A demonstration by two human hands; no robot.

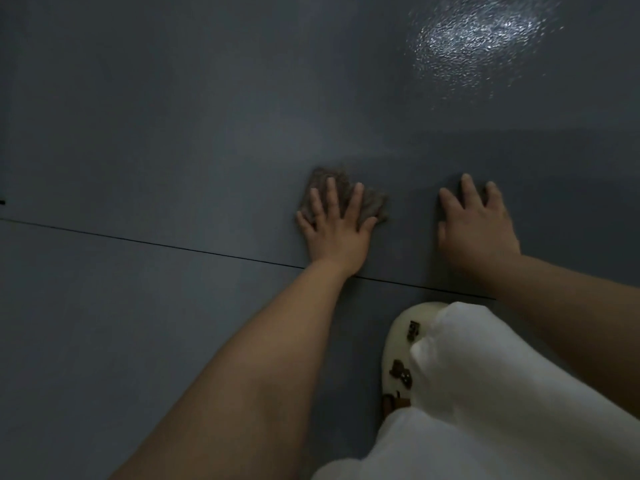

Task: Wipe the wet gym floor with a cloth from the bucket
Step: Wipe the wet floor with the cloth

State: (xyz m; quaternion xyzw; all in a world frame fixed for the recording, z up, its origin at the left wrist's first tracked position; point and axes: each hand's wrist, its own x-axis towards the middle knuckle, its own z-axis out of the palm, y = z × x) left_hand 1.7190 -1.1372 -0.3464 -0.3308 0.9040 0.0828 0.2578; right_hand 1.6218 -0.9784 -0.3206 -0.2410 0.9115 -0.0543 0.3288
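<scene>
Grey-brown terry-like cloth [341, 194], rough nap, bunched into an uneven lumpy patch, lies flat on the floor [173, 133] near mid-frame. Left hand [337, 225] is spread on top of it, palm down, fingers straight and fanned, pressing the fabric to the surface w/o curling round it; cloth edges stick out beyond the fingertips and on both sides. Right hand [476, 221] sits just beside, apart from the cloth, also palm down w/ fingers spread, flat on bare floor, holding nothing. Both forearms are bare.

Floor is dark slate-grey, smooth sheet or matting w/ a fine pebbled grain. That grain shows best top right, where a bright wet-looking sheen [481, 32] catches light. A thin dark seam [156, 244] runs diagonally across, from left edge down toward the right, passing under the left wrist. Lighting is dim; a darker band lies across the floor beyond the right hand.

Lower right: white fabric trouser leg [485, 393], soft folds, over a cream rounded slipper [398, 344] w/ small brown charms on top, standing on the floor close to the seam.
</scene>
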